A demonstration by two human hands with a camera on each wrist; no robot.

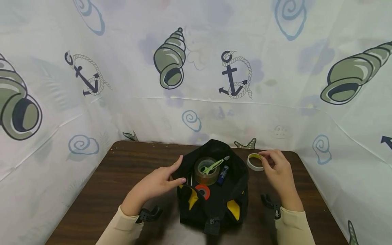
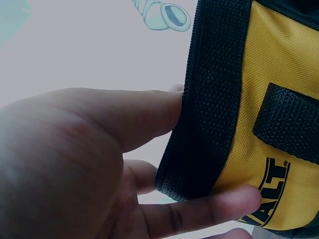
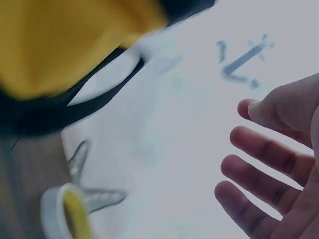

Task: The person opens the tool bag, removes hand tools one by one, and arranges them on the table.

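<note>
The left hand [image 1: 154,182] is holding the rim of the black bag [image 1: 196,217] just right of it, a finger resting on the yellow outer panel [image 2: 274,50], while the right hand [image 1: 280,170] is hanging loosely open and empty, the white tape roll [image 1: 255,168] sitting just off its fingertips toward the bag. The likeliest trouble is a poor pinch: if the fingers are catching only the thin edge, the roll could be skidding away from the right hand. If the left hand is pressing too lightly, the soft rim could be sagging over the opening. Inside, the brown tape roll [image 1: 200,178] and green-handled tool [image 1: 214,165] are crowding the middle, so anything landing there could be perching unsteadily.
</note>
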